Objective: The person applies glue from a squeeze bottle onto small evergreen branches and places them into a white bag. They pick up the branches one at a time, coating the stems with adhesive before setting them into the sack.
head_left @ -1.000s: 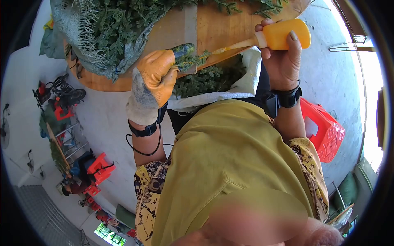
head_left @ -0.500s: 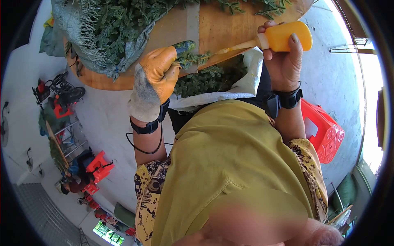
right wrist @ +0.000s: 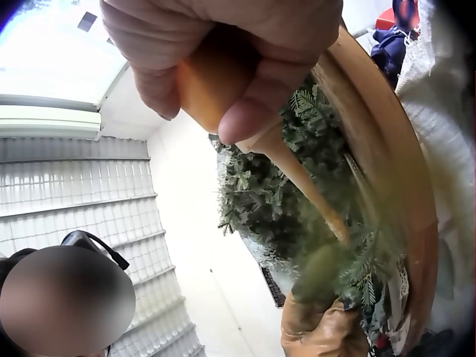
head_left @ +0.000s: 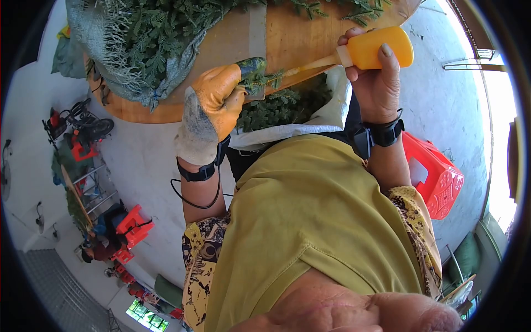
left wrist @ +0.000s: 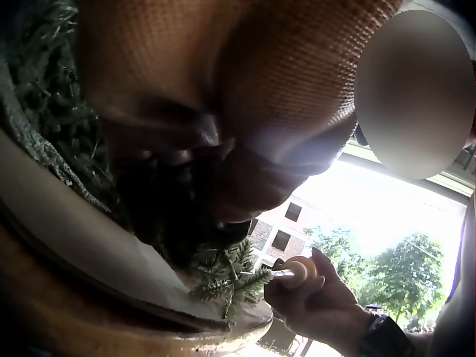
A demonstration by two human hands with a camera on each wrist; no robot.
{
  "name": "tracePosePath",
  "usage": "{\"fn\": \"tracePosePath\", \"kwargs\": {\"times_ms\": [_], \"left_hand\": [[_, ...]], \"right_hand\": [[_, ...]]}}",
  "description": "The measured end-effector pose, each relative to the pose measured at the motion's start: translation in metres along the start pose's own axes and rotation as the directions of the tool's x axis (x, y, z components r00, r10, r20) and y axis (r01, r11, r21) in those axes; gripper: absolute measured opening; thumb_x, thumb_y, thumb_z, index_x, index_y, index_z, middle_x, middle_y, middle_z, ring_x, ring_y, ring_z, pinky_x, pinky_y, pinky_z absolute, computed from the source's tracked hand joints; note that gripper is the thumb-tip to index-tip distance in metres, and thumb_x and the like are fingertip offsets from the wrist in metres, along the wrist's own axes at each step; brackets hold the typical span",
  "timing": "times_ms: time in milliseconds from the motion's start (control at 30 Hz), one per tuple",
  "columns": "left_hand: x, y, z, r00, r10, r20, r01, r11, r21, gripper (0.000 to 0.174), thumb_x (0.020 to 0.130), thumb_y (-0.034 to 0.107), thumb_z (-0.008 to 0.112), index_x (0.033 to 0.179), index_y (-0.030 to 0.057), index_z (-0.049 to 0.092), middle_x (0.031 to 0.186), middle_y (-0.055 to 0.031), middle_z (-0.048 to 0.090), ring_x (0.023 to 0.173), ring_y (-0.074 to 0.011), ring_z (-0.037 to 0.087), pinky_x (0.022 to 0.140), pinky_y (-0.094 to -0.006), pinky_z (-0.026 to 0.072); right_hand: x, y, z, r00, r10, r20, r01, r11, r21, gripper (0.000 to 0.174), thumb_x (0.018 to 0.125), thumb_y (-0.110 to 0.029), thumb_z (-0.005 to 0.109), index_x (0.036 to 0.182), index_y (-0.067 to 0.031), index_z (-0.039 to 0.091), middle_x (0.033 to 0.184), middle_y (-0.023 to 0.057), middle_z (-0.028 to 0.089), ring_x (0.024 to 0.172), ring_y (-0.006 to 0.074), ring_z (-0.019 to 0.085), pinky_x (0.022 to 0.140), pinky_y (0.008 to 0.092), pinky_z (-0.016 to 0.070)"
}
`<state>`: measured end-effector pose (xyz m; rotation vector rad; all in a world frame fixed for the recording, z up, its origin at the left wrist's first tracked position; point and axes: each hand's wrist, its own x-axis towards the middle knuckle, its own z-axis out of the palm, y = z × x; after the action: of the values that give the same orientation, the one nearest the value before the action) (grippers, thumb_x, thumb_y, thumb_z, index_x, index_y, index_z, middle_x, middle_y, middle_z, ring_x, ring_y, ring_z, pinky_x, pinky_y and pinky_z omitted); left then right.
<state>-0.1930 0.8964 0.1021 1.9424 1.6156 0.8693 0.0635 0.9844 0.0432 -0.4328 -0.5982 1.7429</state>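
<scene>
My gloved left hand [head_left: 213,102] pinches a small fir sprig [head_left: 260,83] over the table's near edge; its glove is orange on the palm side, with dark, worn fingertips. In my bare right hand [head_left: 379,83] is a yellow squeeze bottle [head_left: 387,48], gripped round its body and tipped nearly level. The long tapered nozzle [head_left: 312,65] points left, its stained tip right at the sprig's end. From the right wrist side, the nozzle [right wrist: 312,190] reaches down beside the green needles. Glove and fingers hide the sprig's stem in the left wrist view.
On the wooden table [head_left: 310,33] lies a woven sack [head_left: 105,50] full of fir branches. A white sack [head_left: 337,94] with more sprigs sits open below the table edge, close to my lap. To my right is a red plastic stool [head_left: 437,177].
The bottle has shifted slightly left along with my right hand. My left hand has drifted a little to the right over the second, still pinching the sprig.
</scene>
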Motion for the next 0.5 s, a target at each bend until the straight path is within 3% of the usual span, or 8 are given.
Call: {"fn": "tracePosePath", "kwargs": {"times_ms": [133, 367, 433, 500], "left_hand": [[0.0026, 0.0023, 0.0007, 1.000, 0.022, 0.004, -0.021, 0.995, -0.096, 0.020, 0.073, -0.007, 0.055, 0.091, 0.0011, 0.058, 0.075, -0.0191, 0.055, 0.069, -0.0396, 0.052, 0.059, -0.0401, 0.0442], [-0.0028, -0.0046, 0.0007, 1.000, 0.009, 0.003, -0.009, 1.000, -0.011, 0.028, 0.072, -0.008, 0.055, 0.098, 0.0019, 0.061, 0.077, -0.0197, 0.057, 0.070, -0.0387, 0.055, 0.061, -0.0401, 0.0454], [-0.0046, 0.0007, -0.0017, 0.991, -0.106, 0.079, 0.106, 0.994, -0.001, 0.040, 0.079, -0.012, 0.051, 0.115, 0.0002, 0.064, 0.099, -0.0108, 0.066, 0.091, -0.0158, 0.062, 0.084, -0.0279, 0.0475], [-0.0039, 0.0018, -0.0022, 0.990, -0.109, 0.089, 0.110, 0.994, -0.005, 0.040, 0.079, -0.012, 0.050, 0.115, 0.0000, 0.064, 0.100, -0.0107, 0.066, 0.092, -0.0156, 0.062, 0.084, -0.0277, 0.0475]], "right_hand": [[-0.0001, -0.0003, -0.0001, 1.000, -0.004, -0.005, 0.004, 1.000, -0.013, 0.038, 0.089, -0.024, 0.060, 0.113, 0.0045, 0.052, 0.108, 0.0198, 0.061, 0.099, 0.0287, 0.061, 0.054, 0.0269, 0.0517], [0.0005, -0.0011, -0.0056, 1.000, 0.000, -0.025, -0.001, 1.000, -0.023, 0.037, 0.090, -0.023, 0.060, 0.113, 0.0045, 0.053, 0.108, 0.0195, 0.062, 0.098, 0.0292, 0.062, 0.053, 0.0271, 0.0518], [0.0002, -0.0016, -0.0055, 0.999, -0.008, -0.044, 0.007, 1.000, -0.016, 0.037, 0.090, -0.024, 0.060, 0.112, 0.0049, 0.054, 0.109, 0.0195, 0.062, 0.098, 0.0296, 0.062, 0.054, 0.0273, 0.0517], [0.0004, -0.0026, -0.0061, 0.999, -0.009, -0.042, 0.008, 1.000, -0.007, 0.036, 0.091, -0.023, 0.060, 0.112, 0.0049, 0.054, 0.109, 0.0194, 0.062, 0.098, 0.0298, 0.062, 0.054, 0.0275, 0.0516]]}}
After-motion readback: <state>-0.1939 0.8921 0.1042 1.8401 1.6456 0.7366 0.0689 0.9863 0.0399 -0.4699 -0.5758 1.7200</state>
